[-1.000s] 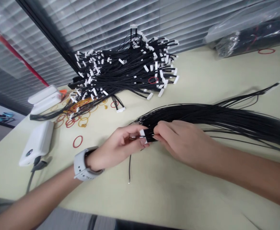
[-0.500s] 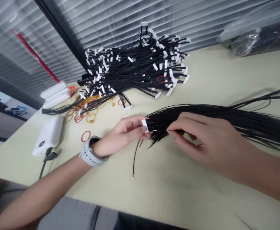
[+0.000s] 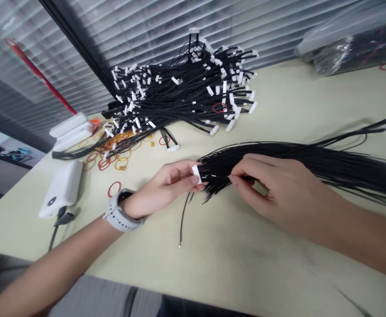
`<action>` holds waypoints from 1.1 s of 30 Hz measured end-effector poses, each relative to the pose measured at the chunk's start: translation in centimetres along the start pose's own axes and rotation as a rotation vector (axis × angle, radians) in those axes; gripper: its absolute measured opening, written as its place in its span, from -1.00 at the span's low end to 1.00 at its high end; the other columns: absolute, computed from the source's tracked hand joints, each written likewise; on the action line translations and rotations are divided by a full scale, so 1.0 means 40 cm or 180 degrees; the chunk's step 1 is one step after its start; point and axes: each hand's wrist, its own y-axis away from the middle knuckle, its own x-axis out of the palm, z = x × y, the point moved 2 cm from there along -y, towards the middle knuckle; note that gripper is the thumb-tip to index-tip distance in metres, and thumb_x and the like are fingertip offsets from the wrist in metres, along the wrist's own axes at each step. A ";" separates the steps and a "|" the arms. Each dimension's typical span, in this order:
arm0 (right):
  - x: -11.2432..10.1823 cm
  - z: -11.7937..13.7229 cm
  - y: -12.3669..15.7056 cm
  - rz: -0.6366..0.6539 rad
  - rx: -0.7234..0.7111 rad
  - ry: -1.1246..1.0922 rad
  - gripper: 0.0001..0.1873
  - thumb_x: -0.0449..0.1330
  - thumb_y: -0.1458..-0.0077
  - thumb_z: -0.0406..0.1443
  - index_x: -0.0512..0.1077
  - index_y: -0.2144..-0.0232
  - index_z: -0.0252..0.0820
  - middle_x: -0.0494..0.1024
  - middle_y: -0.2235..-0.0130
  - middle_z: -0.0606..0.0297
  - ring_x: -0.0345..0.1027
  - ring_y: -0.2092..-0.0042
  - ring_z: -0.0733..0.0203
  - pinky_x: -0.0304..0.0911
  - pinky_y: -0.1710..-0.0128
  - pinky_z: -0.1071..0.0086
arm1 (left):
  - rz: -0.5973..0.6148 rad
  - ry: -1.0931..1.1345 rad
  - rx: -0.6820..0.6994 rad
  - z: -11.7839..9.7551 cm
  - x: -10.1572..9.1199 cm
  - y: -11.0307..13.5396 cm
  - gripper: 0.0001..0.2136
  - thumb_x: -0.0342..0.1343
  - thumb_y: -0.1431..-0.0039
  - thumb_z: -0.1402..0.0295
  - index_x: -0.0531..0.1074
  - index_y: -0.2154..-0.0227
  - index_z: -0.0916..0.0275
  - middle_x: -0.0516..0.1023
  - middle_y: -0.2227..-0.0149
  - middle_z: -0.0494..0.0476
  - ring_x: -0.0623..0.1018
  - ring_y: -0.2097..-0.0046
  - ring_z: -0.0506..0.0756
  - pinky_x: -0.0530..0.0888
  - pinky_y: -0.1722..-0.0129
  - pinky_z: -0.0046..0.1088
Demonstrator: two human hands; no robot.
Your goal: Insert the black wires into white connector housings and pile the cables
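Note:
Between the thumb and fingers of my left hand is a small white connector, its row of wires facing right. My right hand is closed in a pinch on a thin black wire, whose metal tip points toward the connector. Under both hands lies a thick bundle of black wires that runs off to the right, its loose ends fanned out below the connector. One stray wire hangs down apart from the bundle. My fingers hide some of the connector and the wire.
Against the blinds lies a large pile of black cables with white connectors. Red and yellow rubber bands, a white power bank with its plugged-in cord and white boxes stand at left. A plastic-wrapped bundle sits back right.
The whole view has shifted slightly, moving things a little left. Both hands keep their grips, and the wire tip by the connector shows more clearly.

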 end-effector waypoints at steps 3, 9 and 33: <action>-0.001 0.001 -0.002 0.0041 -0.0021 -0.0028 -0.87 -0.01 -0.08 -0.38 0.32 0.45 -0.21 0.34 0.47 0.38 0.08 0.54 0.39 -0.03 0.53 0.45 | 0.0013 -0.0010 0.0012 0.000 0.001 -0.001 -0.89 0.03 -0.15 0.53 0.45 0.32 0.35 0.47 0.36 0.10 0.46 0.32 -0.05 0.43 0.28 -0.57; -0.004 0.004 0.000 0.0080 -0.0071 -0.0071 -0.88 0.01 -0.06 -0.40 0.33 0.46 -0.21 0.35 0.47 0.39 0.09 0.53 0.39 -0.01 0.52 0.45 | 0.0043 -0.0013 0.0046 -0.002 0.002 0.000 -0.89 0.02 -0.16 0.54 0.44 0.30 0.34 0.45 0.38 0.07 0.45 0.33 -0.06 0.42 0.28 -0.60; 0.010 0.012 -0.003 0.0215 -0.0301 -0.0034 -0.82 -0.03 -0.14 -0.38 0.35 0.42 -0.23 0.37 0.44 0.32 0.23 0.44 0.33 0.06 0.44 0.42 | 0.0155 -0.0310 0.0155 0.005 0.015 0.013 -0.83 0.05 -0.15 0.48 0.41 0.19 0.28 0.46 0.35 0.08 0.44 0.31 -0.02 0.39 0.29 -0.52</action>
